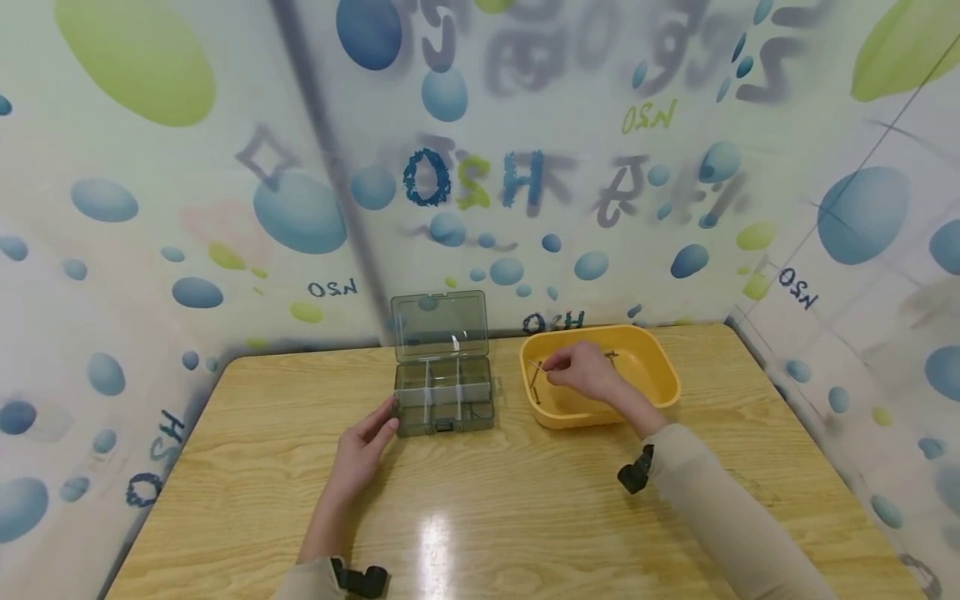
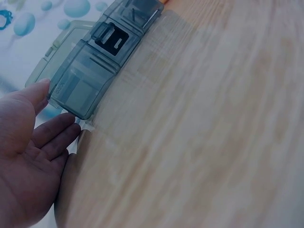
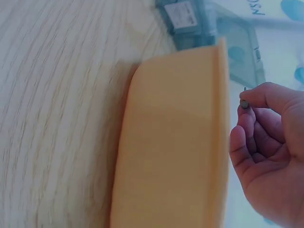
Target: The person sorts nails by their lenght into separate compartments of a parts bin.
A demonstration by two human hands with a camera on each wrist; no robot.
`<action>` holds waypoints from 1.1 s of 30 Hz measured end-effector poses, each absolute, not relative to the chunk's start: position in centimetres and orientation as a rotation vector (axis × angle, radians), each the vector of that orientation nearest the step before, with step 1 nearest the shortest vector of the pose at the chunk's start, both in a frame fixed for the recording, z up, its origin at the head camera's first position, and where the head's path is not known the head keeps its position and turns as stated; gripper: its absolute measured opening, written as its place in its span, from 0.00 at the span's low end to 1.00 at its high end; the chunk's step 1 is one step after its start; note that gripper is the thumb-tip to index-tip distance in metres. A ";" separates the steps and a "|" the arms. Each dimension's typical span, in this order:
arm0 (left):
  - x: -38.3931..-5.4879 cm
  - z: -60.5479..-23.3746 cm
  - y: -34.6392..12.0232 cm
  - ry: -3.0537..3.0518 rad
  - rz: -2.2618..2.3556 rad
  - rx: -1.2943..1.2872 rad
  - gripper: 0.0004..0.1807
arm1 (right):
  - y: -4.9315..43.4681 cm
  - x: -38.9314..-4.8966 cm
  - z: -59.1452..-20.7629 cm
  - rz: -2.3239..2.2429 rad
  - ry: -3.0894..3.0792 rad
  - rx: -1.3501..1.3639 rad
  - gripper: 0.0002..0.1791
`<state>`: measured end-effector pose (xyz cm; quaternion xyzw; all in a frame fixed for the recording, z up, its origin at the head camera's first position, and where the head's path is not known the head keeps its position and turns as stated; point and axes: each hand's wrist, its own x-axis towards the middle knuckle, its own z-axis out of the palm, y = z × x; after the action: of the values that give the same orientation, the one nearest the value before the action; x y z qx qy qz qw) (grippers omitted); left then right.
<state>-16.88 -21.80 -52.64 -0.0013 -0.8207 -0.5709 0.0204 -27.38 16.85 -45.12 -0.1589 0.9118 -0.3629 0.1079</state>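
A clear grey-tinted compartment box stands on the table with its lid raised at the back. My left hand rests against the box's left side, thumb near the front corner and fingers fairly straight. In the left wrist view that hand touches the end of the box. Over the yellow bin, my right hand pinches a thin metal screw between thumb and forefinger. The screw's round head shows at the fingertips in the right wrist view.
Several dark screws lie in the bin. A thin dark piece lies in the box's front right compartment. Behind the wooden table hangs a patterned white sheet.
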 end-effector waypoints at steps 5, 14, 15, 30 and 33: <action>-16.9 -52.8 -21.8 -2.544 -1.774 0.002 0.27 | 16.2 -26.7 -44.3 -1.153 2.659 -0.529 0.11; -16.8 -52.7 -21.8 -2.544 -1.756 0.009 0.26 | 14.5 -25.8 -43.7 -1.277 2.595 -0.580 0.09; -16.8 -52.7 -21.8 -2.545 -1.754 0.010 0.26 | 14.3 -25.8 -43.7 -1.285 2.592 -0.576 0.09; -16.8 -52.8 -21.8 -2.551 -1.765 0.018 0.27 | 10.3 -25.2 -44.6 -1.304 2.505 -0.652 0.09; -16.8 -52.8 -21.7 -2.552 -1.761 0.018 0.27 | 9.7 -25.1 -44.7 -1.282 2.500 -0.681 0.09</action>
<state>-16.82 -21.75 -52.76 0.0057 -0.8229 -0.5678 0.0203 -25.06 9.66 -44.70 -0.2338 0.8580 -0.4400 0.1249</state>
